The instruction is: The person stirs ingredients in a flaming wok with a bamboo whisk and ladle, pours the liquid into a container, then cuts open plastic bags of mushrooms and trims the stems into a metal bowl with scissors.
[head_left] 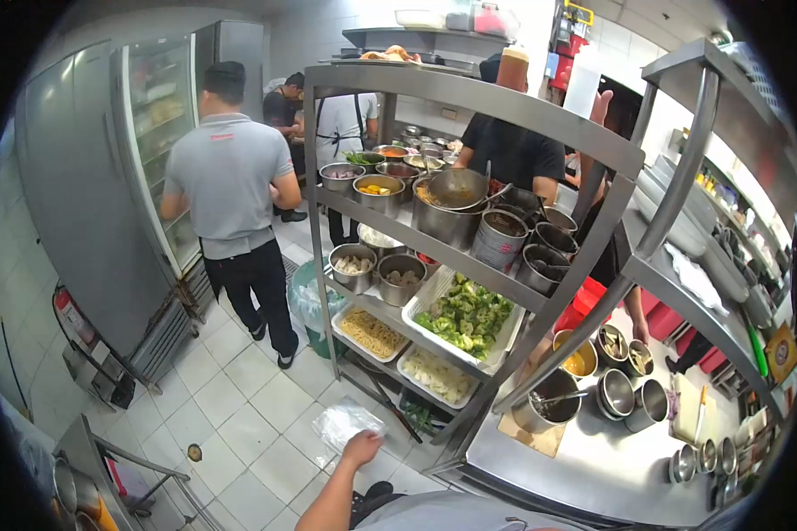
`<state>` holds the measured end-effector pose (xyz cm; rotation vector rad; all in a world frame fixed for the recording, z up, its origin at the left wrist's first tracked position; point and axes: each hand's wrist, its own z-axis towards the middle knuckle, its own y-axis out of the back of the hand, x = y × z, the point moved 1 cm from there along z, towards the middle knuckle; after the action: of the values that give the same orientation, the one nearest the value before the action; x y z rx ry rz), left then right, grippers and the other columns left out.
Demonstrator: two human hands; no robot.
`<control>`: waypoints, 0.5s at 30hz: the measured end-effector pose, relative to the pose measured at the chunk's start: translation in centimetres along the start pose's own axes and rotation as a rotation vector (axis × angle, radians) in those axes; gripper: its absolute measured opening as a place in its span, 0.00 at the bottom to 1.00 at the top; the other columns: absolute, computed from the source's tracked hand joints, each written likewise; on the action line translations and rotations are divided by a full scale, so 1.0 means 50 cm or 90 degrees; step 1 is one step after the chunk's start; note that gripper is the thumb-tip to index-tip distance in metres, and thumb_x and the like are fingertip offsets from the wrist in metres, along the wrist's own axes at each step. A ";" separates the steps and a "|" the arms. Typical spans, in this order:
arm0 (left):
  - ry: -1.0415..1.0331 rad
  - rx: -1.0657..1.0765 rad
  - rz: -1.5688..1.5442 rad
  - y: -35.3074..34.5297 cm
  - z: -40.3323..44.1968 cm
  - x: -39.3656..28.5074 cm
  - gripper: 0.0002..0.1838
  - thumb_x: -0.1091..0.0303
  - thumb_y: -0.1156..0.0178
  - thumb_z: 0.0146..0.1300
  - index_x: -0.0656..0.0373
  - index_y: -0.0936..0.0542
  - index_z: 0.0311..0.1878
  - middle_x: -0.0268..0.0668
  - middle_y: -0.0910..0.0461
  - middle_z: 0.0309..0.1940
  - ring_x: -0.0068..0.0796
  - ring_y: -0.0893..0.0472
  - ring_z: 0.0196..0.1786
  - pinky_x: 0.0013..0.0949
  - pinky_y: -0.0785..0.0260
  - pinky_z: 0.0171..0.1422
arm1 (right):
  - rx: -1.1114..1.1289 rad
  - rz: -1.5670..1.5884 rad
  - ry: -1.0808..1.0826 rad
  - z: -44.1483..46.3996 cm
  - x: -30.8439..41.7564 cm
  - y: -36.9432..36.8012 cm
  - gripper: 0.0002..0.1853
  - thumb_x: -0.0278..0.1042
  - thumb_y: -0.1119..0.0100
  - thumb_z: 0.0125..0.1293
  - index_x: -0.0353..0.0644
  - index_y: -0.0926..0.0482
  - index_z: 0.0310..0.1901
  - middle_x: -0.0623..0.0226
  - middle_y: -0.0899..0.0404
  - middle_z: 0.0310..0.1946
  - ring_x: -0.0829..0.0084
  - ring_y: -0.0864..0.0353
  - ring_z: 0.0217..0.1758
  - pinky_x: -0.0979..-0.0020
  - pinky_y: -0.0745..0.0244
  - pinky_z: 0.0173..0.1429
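Observation:
Low in the middle of the head view, my left hand (361,449) is closed around the edge of a clear plastic bag (342,423), which hangs above the tiled floor. To the right of the bag stands a metal rack (407,379) with a tray of noodles (370,334), a tray of pale cut vegetables (437,377) and a white basket of broccoli (466,317). My right hand does not show in the view.
A steel counter (505,460) with pots, bowls and a knife (701,411) is at the right. A person in a grey shirt (230,168) stands by the fridge. Other people are behind the rack. A metal stand (87,451) is at lower left.

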<state>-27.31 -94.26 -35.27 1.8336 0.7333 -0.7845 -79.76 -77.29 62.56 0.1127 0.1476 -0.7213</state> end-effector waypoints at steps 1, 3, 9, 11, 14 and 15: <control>-0.034 -0.014 -0.038 0.014 -0.005 -0.075 0.26 0.47 0.38 0.64 0.61 0.16 0.53 0.49 0.15 0.51 0.46 0.16 0.56 0.40 0.26 0.62 | -0.017 -0.008 0.000 0.008 -0.007 0.000 0.48 0.85 0.55 0.62 0.37 0.11 0.36 0.47 0.13 0.33 0.45 0.15 0.38 0.49 0.21 0.47; -0.101 0.014 -0.153 0.031 0.001 -0.218 0.27 0.48 0.37 0.65 0.62 0.18 0.57 0.47 0.15 0.52 0.41 0.16 0.56 0.38 0.25 0.61 | -0.066 -0.028 0.001 0.011 -0.008 0.016 0.48 0.85 0.56 0.63 0.37 0.11 0.34 0.49 0.13 0.30 0.47 0.15 0.34 0.50 0.21 0.44; -0.521 0.362 -0.311 0.109 -0.088 -0.726 0.27 0.55 0.37 0.71 0.60 0.26 0.67 0.43 0.20 0.61 0.33 0.20 0.62 0.35 0.28 0.67 | -0.148 -0.103 0.005 -0.015 -0.027 0.133 0.47 0.83 0.57 0.64 0.37 0.11 0.31 0.52 0.14 0.27 0.52 0.16 0.29 0.54 0.20 0.38; -0.686 0.445 -0.274 0.149 -0.157 -0.894 0.22 0.63 0.40 0.74 0.63 0.27 0.65 0.38 0.20 0.56 0.26 0.22 0.60 0.34 0.29 0.66 | -0.150 -0.099 0.008 -0.022 -0.034 0.144 0.47 0.83 0.57 0.65 0.37 0.12 0.32 0.53 0.15 0.27 0.52 0.17 0.29 0.55 0.21 0.38; -0.894 0.497 -0.237 0.223 -0.268 -1.131 0.25 0.55 0.38 0.72 0.62 0.26 0.64 0.40 0.17 0.50 0.29 0.19 0.53 0.35 0.26 0.61 | -0.143 -0.087 0.023 -0.026 -0.026 0.160 0.46 0.82 0.56 0.65 0.36 0.12 0.32 0.54 0.15 0.27 0.54 0.17 0.29 0.55 0.22 0.38; -0.914 0.557 -0.270 0.241 -0.305 -1.199 0.25 0.53 0.39 0.73 0.62 0.25 0.64 0.40 0.17 0.49 0.29 0.18 0.52 0.37 0.25 0.61 | -0.137 -0.081 0.024 -0.027 -0.032 0.170 0.46 0.81 0.56 0.65 0.36 0.13 0.33 0.54 0.15 0.28 0.54 0.18 0.29 0.56 0.22 0.38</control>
<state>-51.71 -92.69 22.80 1.1901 -0.2732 -2.5528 -75.40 -69.70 61.94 -0.0887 0.2695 -0.8262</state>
